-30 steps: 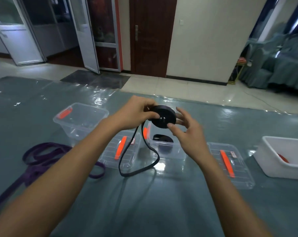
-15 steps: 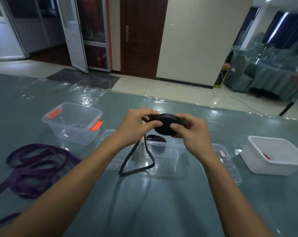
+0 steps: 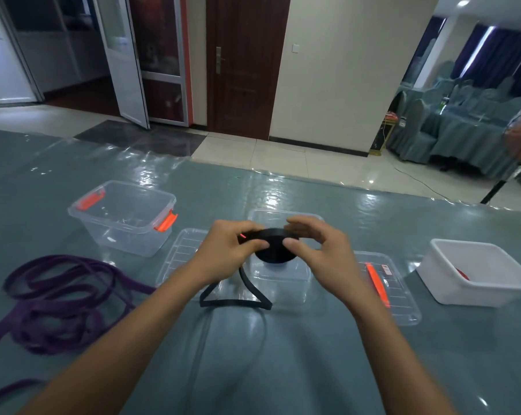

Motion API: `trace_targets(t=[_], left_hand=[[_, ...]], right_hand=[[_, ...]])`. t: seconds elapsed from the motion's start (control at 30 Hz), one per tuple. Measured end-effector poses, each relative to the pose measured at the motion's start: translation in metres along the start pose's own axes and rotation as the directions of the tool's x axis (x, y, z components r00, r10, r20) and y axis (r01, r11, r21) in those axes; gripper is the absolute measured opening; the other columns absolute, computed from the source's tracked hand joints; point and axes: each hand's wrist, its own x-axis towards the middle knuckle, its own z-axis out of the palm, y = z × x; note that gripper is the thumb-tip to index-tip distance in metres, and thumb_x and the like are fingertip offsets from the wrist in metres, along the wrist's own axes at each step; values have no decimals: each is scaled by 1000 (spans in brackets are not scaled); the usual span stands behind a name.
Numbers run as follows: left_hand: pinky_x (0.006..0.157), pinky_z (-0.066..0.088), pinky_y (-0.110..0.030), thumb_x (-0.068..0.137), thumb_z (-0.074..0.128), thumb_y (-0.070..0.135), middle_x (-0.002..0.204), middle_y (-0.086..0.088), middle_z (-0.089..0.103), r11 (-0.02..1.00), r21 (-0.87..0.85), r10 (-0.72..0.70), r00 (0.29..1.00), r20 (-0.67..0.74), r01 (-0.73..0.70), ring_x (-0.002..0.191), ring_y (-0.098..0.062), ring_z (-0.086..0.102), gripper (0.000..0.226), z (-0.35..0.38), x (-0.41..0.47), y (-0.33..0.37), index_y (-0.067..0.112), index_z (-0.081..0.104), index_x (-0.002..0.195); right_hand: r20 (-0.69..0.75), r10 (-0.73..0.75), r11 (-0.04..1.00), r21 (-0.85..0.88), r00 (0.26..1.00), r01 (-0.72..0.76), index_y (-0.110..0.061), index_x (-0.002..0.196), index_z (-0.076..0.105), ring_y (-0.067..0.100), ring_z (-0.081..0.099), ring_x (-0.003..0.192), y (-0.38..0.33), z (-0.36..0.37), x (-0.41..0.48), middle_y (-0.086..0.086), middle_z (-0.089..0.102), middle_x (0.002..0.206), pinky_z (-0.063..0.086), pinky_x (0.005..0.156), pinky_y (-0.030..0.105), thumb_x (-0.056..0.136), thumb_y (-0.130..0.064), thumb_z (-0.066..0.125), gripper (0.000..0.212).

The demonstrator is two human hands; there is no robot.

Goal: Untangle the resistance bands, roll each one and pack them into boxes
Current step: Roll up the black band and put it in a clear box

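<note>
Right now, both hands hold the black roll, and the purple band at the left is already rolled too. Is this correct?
Not fully. The head view shows the purple band lying in loose, tangled loops on the table at the left, not rolled. The rest is right: the left hand and the right hand both hold the black roll.

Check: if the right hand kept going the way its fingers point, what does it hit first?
The black band roll: the right hand points left, thumb touching its rim. Just beyond, probably the left hand, though depth is unclear.
</note>
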Motion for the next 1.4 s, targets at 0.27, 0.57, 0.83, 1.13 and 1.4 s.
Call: trace_targets(t=[0.27,0.57,0.83,1.13,1.4], left_hand=[[81,54,-32,86,77,14,86,6,75,999,37,36,996,83,-39,84,-14,70,15,5,-5,1,19,77,99],[83,57,-29,80,82,11,88,12,78,993,-100,-67,994,-85,59,86,-11,74,31,9,-14,-10,37,76,97],[76,55,-32,81,81,16,81,12,75,989,137,-66,993,94,53,77,-9,70,19,3,-1,-9,25,80,98],[80,56,-40,81,80,16,81,9,75,992,113,-76,987,139,61,80,-13,71,17,28,12,-2,24,78,96],[82,56,-20,76,84,6,88,7,78,982,-141,-135,990,-42,128,86,-9,74,28,62,19,12,16,79,102]], right_hand=[[46,-26,990,-138,999,32,-25,92,75,4,69,89,-2,3,-6,-15,74,85,52,83,19,86,-8,73,19],[-64,235,906,376,970,-195,-5,109,71,26,73,96,8,10,-17,7,77,98,61,84,40,90,0,66,20],[55,-119,936,-327,991,130,-22,110,75,-3,65,92,6,4,-11,-21,71,96,35,86,-2,89,-11,71,24],[70,9,960,-279,998,11,-31,100,74,-3,66,94,21,-20,-6,-25,71,89,44,104,35,86,-18,74,19],[-144,244,957,198,959,-213,-20,97,72,23,73,88,45,-38,-3,2,75,88,63,72,40,90,2,65,24]])
